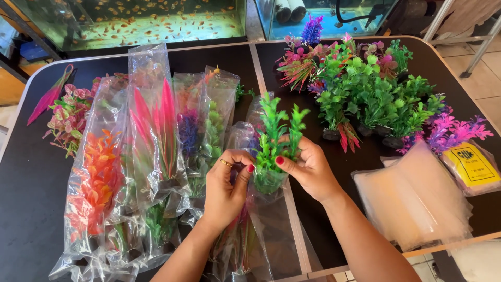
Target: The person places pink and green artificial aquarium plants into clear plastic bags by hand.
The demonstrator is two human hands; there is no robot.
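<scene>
Nearest to us, our left hand (pixel 228 180) and right hand (pixel 308 167) meet over the middle of the black table (pixel 31 188), both pinched shut on a green plastic plant (pixel 275 138) that stands upright between them, its base sitting in the mouth of a clear bag (pixel 271 230). Left of the green plastic plant lie filled bags: one with an orange plant (pixel 96 177), one with a pink-leaved plant (pixel 156 125). Right of it we see a stack of empty clear bags (pixel 417 201) near the table's edge. Beyond the plant, a cluster of loose green, pink and purple plants (pixel 365 89) stands upright. Farthest off, past the table, is a fish tank (pixel 146 21).
</scene>
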